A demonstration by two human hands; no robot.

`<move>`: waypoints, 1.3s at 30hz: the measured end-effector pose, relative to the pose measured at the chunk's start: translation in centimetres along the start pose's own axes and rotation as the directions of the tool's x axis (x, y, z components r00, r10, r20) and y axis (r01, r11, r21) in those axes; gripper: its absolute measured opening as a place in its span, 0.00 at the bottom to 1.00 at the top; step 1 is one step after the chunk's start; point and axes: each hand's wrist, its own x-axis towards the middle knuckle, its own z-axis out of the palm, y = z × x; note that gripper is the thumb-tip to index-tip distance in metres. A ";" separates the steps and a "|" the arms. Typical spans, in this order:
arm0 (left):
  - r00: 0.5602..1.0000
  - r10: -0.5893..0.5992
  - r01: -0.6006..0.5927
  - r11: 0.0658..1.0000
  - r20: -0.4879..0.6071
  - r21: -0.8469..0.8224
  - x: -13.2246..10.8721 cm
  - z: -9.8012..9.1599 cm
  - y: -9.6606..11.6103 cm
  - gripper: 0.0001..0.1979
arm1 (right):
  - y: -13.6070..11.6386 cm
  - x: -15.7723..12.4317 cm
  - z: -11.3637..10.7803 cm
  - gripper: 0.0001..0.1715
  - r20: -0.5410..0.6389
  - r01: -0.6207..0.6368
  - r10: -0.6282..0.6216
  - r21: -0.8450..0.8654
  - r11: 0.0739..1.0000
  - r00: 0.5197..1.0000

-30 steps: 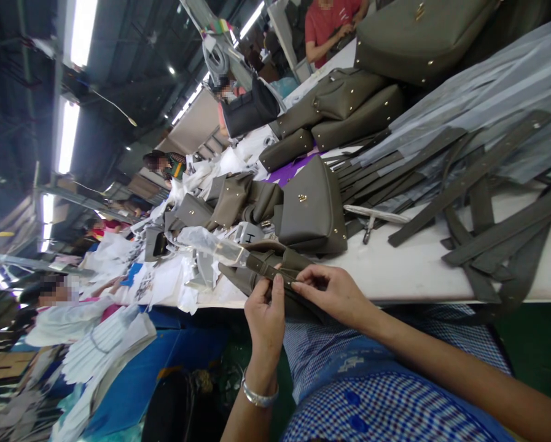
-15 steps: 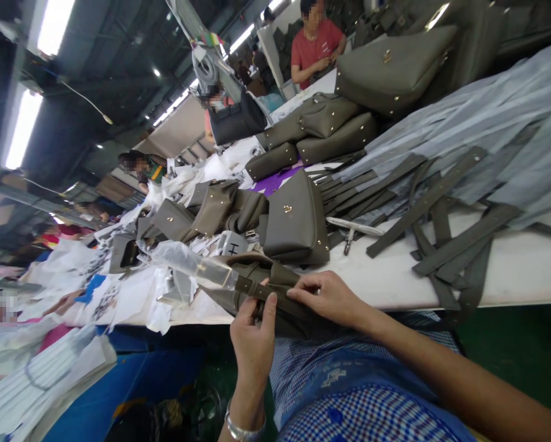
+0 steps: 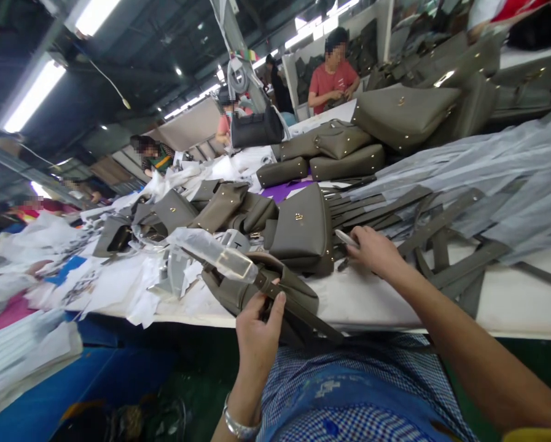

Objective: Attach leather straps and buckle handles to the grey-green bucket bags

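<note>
My left hand (image 3: 262, 325) pinches a dark olive strap (image 3: 298, 310) at the front edge of the table, beside the handbag it lies across. Clear plastic wrap (image 3: 217, 253) covers the strap's far end. The olive handbag (image 3: 229, 288) rests tilted on the table, its opening facing up. Farther right, my right hand (image 3: 374, 248) is closed around the white handle of a T-handle tool (image 3: 345, 238); its tip is mostly hidden. Just left of that hand stands a finished-looking olive bag (image 3: 300, 230) with a gold fitting.
Loose olive straps (image 3: 441, 227) and plastic-wrapped straps (image 3: 500, 153) spread over the right side. More olive bags (image 3: 404, 113) are piled behind. White paper and plastic (image 3: 104, 276) cover the left. Across the table a person in a red shirt (image 3: 333, 86) works.
My right hand has let go of the strap, moved right and taken hold of the T-handle tool on the table. My left hand still pinches the strap. The view has shifted.
</note>
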 end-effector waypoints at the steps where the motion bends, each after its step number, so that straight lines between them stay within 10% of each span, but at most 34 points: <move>1: 1.000 0.000 0.000 1.000 0.004 -0.015 0.1 0.0 0.0 0.19 | -0.1 -0.4 -0.5 0.10 -0.004 -0.027 0.027 0.029 0.999 1.000; 5: 1.000 0.006 -0.005 0.998 0.018 -0.056 0.4 0.0 0.1 0.19 | -1.6 -3.3 -2.9 0.20 0.029 -0.213 0.231 0.511 0.833 0.973; 10: 1.000 0.020 -0.020 0.998 0.013 -0.055 0.7 0.1 0.0 0.18 | -6.9 -9.1 -4.9 0.22 0.302 -0.293 0.126 0.953 -0.081 0.945; 13: 0.999 0.030 -0.029 0.997 0.017 -0.066 0.8 0.0 0.1 0.18 | -9.8 -11.8 -5.0 0.23 0.388 -0.379 -0.019 0.890 -0.254 0.922; 17: 0.999 0.038 -0.036 0.995 0.027 -0.090 0.9 -0.1 0.2 0.17 | -11.8 -13.6 -4.4 0.21 0.411 -0.418 -0.118 0.908 -0.038 0.904; 23: 0.998 0.047 -0.043 0.996 0.041 -0.075 1.1 -0.2 0.4 0.15 | -13.0 -13.8 -4.2 0.17 0.125 -0.082 -0.084 0.913 0.399 0.989; 39: 0.992 0.122 -0.121 0.992 -0.041 0.030 0.3 0.2 0.2 0.11 | -14.4 -14.2 -3.2 0.11 0.001 0.093 -0.150 0.779 0.621 0.989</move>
